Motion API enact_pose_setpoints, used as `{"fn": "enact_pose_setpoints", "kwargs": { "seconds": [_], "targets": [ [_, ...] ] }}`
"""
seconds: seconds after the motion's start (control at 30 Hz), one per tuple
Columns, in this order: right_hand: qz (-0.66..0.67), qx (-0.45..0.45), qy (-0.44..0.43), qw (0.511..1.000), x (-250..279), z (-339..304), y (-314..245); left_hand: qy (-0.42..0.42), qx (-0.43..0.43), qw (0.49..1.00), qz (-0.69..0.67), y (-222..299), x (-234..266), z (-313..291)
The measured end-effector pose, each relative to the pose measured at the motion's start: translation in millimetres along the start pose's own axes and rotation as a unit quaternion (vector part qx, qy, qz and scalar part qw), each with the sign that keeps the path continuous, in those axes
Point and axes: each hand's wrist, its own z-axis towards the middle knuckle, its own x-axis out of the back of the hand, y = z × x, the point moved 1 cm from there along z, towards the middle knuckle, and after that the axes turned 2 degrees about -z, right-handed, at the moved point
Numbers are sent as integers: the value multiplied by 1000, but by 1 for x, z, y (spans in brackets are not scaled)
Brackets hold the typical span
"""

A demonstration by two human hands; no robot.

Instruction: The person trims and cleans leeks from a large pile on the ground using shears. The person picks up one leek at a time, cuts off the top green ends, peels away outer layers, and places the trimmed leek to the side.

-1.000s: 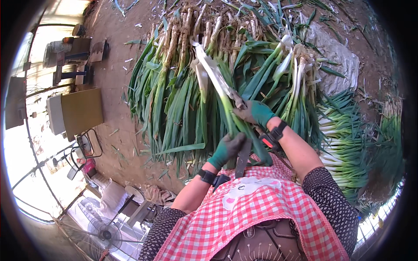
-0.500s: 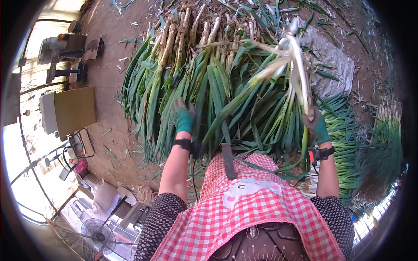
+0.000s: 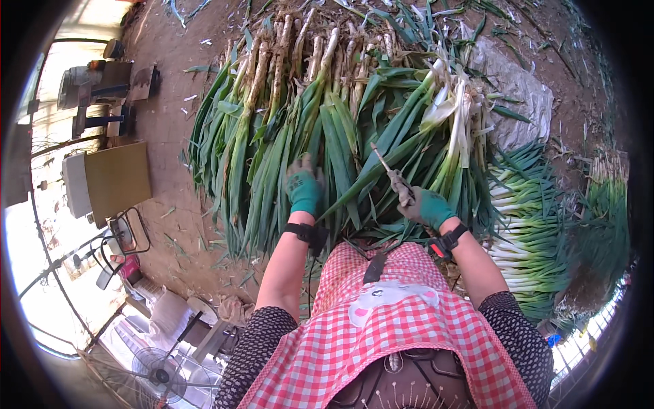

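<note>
A wide pile of leeks [image 3: 279, 157] lies on the ground before me, dirty roots at the far side and green leaves toward me. My left hand [image 3: 304, 187], in a grey-and-green glove, rests over the leaves in the middle with its fingers stretched out. Gloved the same way, my right hand [image 3: 426, 206] is closed around a small narrow-bladed knife [image 3: 390, 165]. The tip points up and to the left above the leaves. Several leeks with bared white stalks [image 3: 463, 112] lie at the right end of the pile, beyond my right hand.
Cleaned leeks [image 3: 528, 238] are stacked in a row to the right, with another bundle [image 3: 606, 198] farther off. A pale plastic sheet [image 3: 518, 95] lies at the back right. To the left are a brown board [image 3: 117, 176], a metal-framed chair [image 3: 126, 235] and a fan [image 3: 159, 376].
My right hand has come left and inward from the right end of the pile, and the blurred white stalks there now lie still. My left hand has shifted slightly right over the leaves.
</note>
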Motion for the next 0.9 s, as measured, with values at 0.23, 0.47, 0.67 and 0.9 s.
{"fn": "enact_pose_setpoints", "kwargs": {
  "seconds": [0.23,0.47,0.67,0.9],
  "targets": [
    [-8,12,8,1000,-37,32,-5,-97,165,976,99,-57,-6,46],
    [13,1,47,999,-35,26,12,-206,-65,972,-94,3,106,0],
    [114,43,-24,992,-8,31,12,-38,-510,660,-550,112,332,-100],
    [-13,-50,-38,998,-29,49,42,-232,-635,384,-628,122,357,-60]
  ]
}}
